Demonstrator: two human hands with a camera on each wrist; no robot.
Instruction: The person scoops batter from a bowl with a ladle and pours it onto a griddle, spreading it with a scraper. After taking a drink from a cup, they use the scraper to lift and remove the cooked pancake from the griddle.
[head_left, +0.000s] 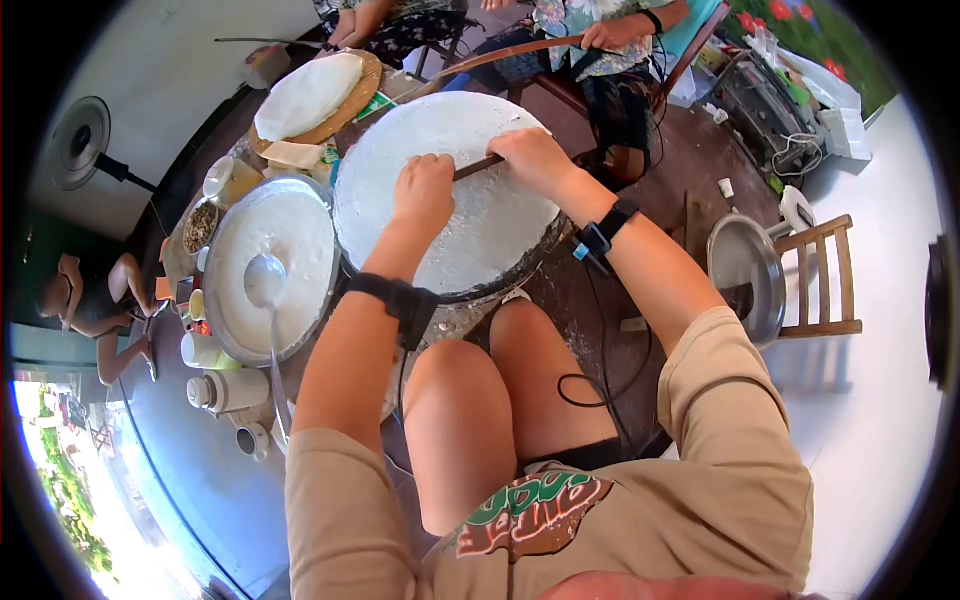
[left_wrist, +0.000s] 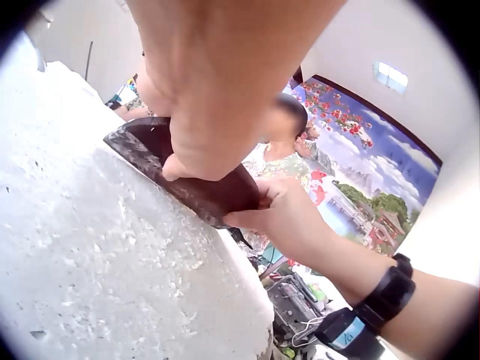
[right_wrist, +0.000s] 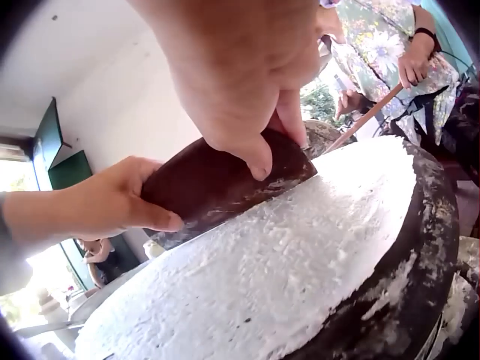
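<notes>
A dark brown, half-moon-shaped scraper (head_left: 477, 168) stands on edge against a white, pasty layer (head_left: 440, 235) covering a big round griddle (right_wrist: 429, 240) with a dark rim. My left hand (head_left: 425, 192) grips the scraper's left end, its thumb on the near face in the right wrist view. The right end is held by my right hand (head_left: 538, 163), thumb also pressed to the near face of the scraper (right_wrist: 217, 191). The scraper's lower edge meets the white surface, which looks rough and pitted. My fingers behind the scraper are partly hidden.
Left of the griddle is a wide metal basin (head_left: 222, 325) of white batter with a ladle (head_left: 266, 282) in it. Beyond lies a white round sheet (head_left: 310, 95) on a woven tray (head_left: 362, 98). A seated person opposite holds a long wooden stick (head_left: 520, 48).
</notes>
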